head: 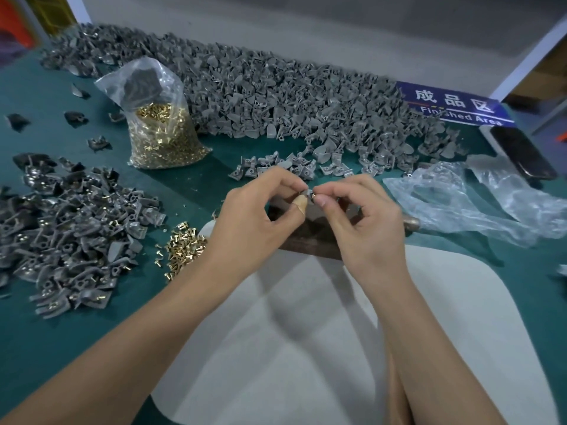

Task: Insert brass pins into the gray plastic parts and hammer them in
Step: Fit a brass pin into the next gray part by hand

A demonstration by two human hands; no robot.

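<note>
My left hand pinches a small gray plastic part between its bandaged thumb and forefinger. My right hand pinches a brass pin against that part's side. Both hands hover above a dark wooden block at the table's near edge. A small heap of loose brass pins lies left of my left hand. A clear bag of brass pins stands further back. Gray parts with pins in them are piled at the left.
A long heap of gray parts runs along the back of the green table. A few gray parts lie just beyond my hands. Crumpled clear plastic, a black phone and a blue "Finished Area" sign are at the right.
</note>
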